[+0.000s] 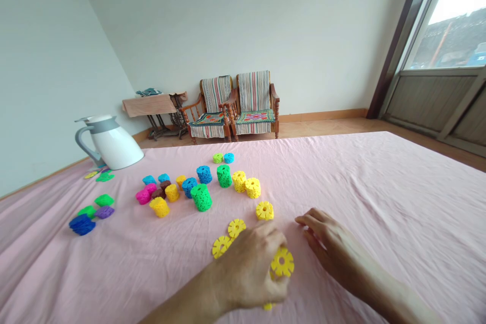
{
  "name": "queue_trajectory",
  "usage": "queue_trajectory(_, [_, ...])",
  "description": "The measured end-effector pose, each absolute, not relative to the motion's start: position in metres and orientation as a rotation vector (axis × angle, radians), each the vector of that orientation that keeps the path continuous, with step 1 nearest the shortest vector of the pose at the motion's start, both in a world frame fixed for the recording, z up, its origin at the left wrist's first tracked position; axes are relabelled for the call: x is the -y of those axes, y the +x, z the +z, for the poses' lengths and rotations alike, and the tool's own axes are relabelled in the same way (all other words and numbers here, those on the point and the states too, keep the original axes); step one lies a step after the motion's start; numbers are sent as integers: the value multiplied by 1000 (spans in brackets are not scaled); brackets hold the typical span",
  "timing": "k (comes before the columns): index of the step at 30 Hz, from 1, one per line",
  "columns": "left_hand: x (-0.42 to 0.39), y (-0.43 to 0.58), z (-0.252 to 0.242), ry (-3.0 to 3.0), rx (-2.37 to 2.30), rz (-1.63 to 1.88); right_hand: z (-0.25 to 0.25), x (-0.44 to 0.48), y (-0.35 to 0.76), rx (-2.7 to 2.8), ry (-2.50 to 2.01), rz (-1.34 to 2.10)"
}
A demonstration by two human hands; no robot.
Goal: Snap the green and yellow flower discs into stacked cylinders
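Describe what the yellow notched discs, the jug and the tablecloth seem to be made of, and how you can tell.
Yellow notched discs: probably smooth plastic; even colour and matching slots suggest moulding.
Jug: smooth white body, perhaps plastic or painted metal; hard to tell.
Tablecloth: matt fabric, likely, given its soft creases and folds.

L hand [252, 266] holds yellow disc [282, 261], R hand [326, 235] nr it on R; yellow stack [265, 210] just beyond, wht jug [117, 146] far L.
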State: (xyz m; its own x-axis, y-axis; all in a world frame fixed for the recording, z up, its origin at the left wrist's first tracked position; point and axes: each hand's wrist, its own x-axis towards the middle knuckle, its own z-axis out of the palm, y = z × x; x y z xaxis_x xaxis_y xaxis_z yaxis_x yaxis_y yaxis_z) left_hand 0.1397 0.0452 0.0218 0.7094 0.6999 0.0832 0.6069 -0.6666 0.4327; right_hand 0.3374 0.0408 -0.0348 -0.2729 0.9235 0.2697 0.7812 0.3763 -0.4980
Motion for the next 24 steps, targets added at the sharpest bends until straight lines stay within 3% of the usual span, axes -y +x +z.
queue_trajectory(7, [-94,125,29,2415,-1223,753,-30,-39,337,2130,-1490,382])
queue_trajectory(24, [-107,130,15,2440,-1159,697,-26,-38,335,2126,-1518,368])
